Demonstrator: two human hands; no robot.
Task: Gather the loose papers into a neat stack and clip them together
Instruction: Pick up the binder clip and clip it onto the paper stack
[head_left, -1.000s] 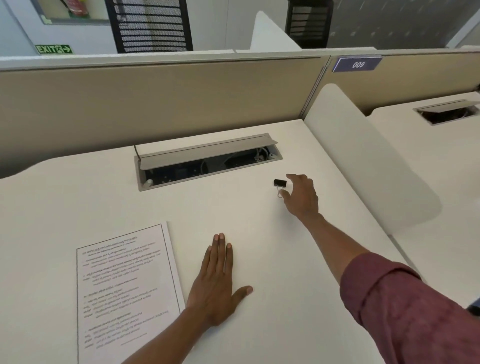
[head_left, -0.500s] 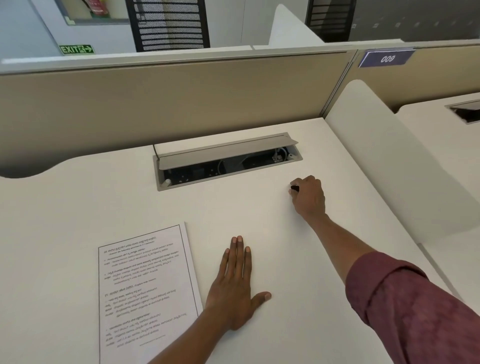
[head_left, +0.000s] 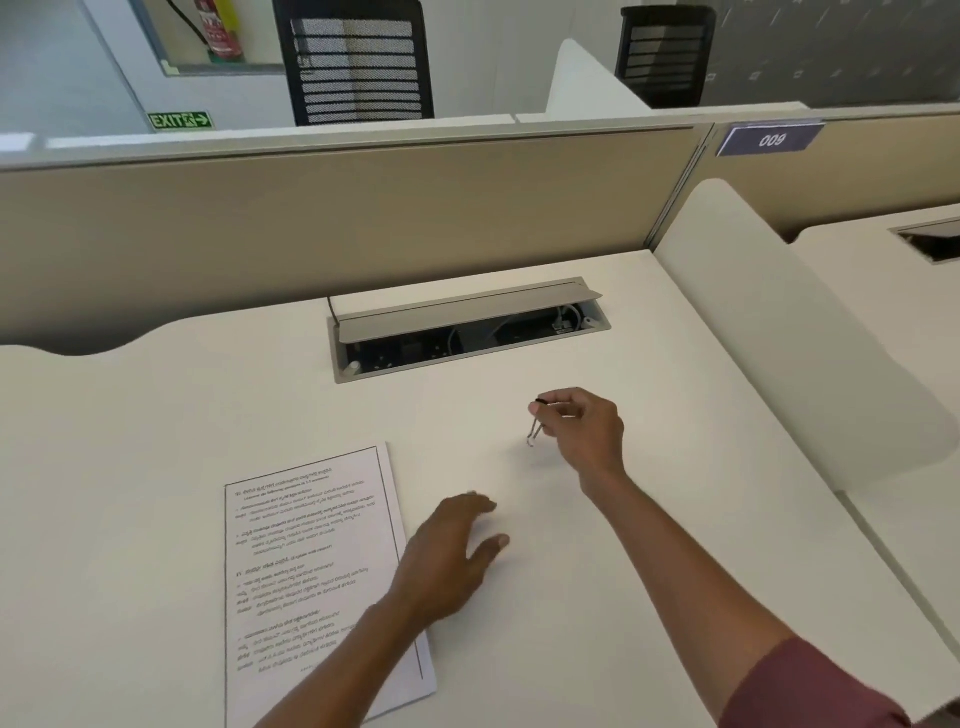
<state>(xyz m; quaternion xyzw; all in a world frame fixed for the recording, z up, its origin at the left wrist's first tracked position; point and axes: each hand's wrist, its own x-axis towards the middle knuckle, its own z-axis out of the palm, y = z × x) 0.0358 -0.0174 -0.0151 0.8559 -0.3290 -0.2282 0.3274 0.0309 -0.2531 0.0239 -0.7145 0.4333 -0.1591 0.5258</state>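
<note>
A stack of printed white papers (head_left: 311, 561) lies squared on the white desk (head_left: 156, 415) at the lower left. My right hand (head_left: 587, 431) hovers above the desk's middle, pinching a small black binder clip (head_left: 537, 421) between thumb and fingers, its wire handles hanging down. My left hand (head_left: 447, 556) is raised just off the desk beside the papers' right edge, fingers loosely spread and holding nothing. Its forearm crosses the papers' lower right corner.
An open cable tray (head_left: 467, 332) with sockets is sunk into the desk behind the hands. A beige partition (head_left: 337, 218) closes the back, and a curved white divider (head_left: 779, 332) stands on the right. Beyond the divider is a second desk (head_left: 893, 291).
My right hand closed on the binder clip, lifted it and brought it toward me and left. My left hand rose from lying flat on the desk and shifted toward the papers.
</note>
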